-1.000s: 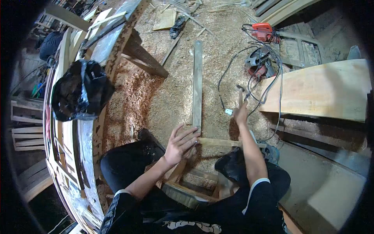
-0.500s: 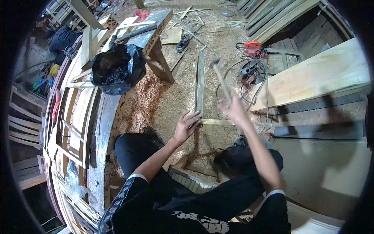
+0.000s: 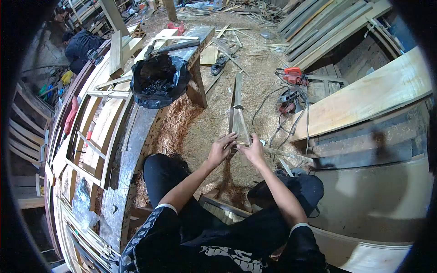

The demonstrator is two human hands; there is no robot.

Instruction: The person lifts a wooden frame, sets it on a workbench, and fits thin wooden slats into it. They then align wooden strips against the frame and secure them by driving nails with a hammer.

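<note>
My left hand (image 3: pixel 221 148) lies with its fingers over the near end of long narrow wooden strips (image 3: pixel 235 120), where a crosswise strip (image 3: pixel 291 154) meets them. Close beside it on the right, my right hand (image 3: pixel 253 149) is closed round the handle of a hammer (image 3: pixel 245 123). The hammer points away from me, its dark head over the long strips. What lies between the fingertips of the two hands is too small to make out.
A black plastic bag (image 3: pixel 160 82) sits on the workbench (image 3: pixel 119 182) at left. An orange power tool (image 3: pixel 295 76) and cables lie on the shavings at right, near a wide plank (image 3: pixel 364 98). Another person (image 3: pixel 83 48) crouches at the upper left.
My right hand has come down and left with the hammer, beside my left hand. The hammer was raised at the right before. The view has shifted slightly.
</note>
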